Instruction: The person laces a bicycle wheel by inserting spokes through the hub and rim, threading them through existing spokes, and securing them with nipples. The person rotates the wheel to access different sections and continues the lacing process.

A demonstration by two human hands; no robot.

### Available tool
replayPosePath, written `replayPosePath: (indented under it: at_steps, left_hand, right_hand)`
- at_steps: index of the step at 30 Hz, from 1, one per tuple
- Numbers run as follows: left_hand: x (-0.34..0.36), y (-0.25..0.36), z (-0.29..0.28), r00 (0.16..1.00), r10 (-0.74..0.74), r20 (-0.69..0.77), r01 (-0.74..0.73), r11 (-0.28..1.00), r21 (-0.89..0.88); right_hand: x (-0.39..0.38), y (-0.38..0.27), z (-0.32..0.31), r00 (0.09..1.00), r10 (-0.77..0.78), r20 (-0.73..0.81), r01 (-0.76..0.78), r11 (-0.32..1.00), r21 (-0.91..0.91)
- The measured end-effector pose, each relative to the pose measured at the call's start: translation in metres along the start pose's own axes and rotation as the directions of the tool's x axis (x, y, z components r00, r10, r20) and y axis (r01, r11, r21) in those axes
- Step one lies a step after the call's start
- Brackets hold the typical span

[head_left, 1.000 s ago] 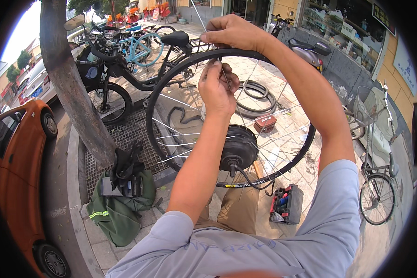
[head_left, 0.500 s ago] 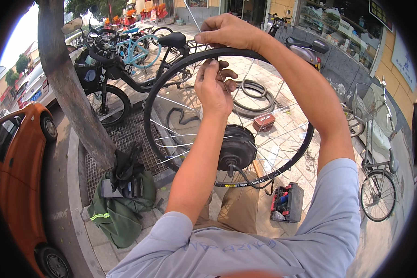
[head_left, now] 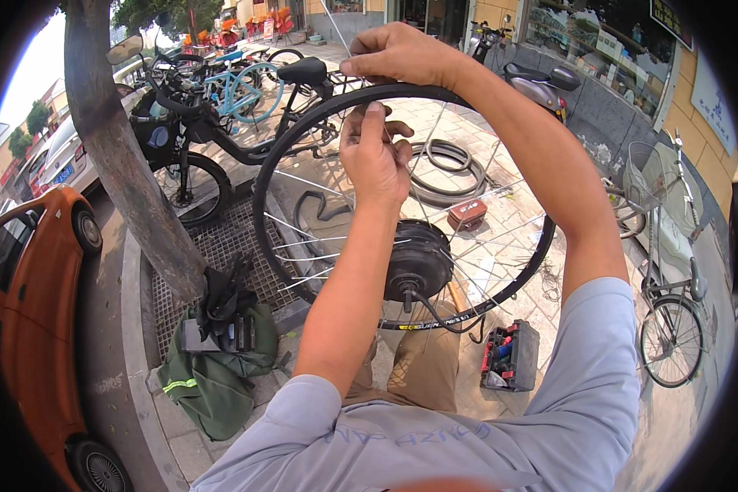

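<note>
Head view: black-rimmed wheel (head_left: 541, 252), silvery spokes (head_left: 312, 242), drum-shaped black hub (head_left: 419, 258)

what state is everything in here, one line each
Right hand: over the rim's top, pinching a thin rod
Left hand: inside the rim, half curled, grip unclear
Wheel rim: apparently without a tyre
Hub: cable coming out
Toolbox: open
Reddish-brown case: closed
Green bag: slumped
Bicycle at right: standing
</note>
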State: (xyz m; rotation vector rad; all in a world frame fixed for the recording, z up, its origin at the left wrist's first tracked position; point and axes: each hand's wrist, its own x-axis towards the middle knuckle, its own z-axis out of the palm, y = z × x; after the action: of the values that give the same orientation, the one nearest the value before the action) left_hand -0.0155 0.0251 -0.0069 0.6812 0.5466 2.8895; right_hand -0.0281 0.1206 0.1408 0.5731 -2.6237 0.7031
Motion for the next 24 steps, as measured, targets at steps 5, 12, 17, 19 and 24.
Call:
replayPosePath:
  at_steps: [5, 12, 17, 19, 24]
  left_hand:
    - [0.002, -0.003, -0.004, 0.999, 0.037, 0.030, -0.038, 0.998, 0.044]
    - [0.001, 0.003, 0.003, 0.999, -0.041, 0.004, 0.041, 0.996, -0.077]
    - [0.008, -0.010, -0.010, 0.994, 0.099, 0.041, -0.101, 0.992, 0.072]
    - [0.010, -0.008, -0.011, 0.997, 0.052, 0.058, -0.054, 0.998, 0.027]
    - [0.003, -0.002, -0.002, 0.999, -0.035, 0.034, 0.036, 0.999, -0.031]
  right_hand:
    - [0.000, 0.001, -0.001, 1.000, -0.001, 0.005, 0.001, 1.000, 0.008]
    - [0.004, 0.008, 0.000, 1.000, -0.021, 0.005, 0.021, 1.000, 0.006]
    - [0.004, 0.006, 0.000, 1.000, -0.022, 0.008, 0.022, 1.000, 0.005]
    - [0.006, 0.009, 0.001, 0.999, -0.036, -0.006, 0.036, 0.999, -0.001]
    - [0.003, 0.012, 0.001, 0.999, -0.041, 0.003, 0.041, 0.999, 0.034]
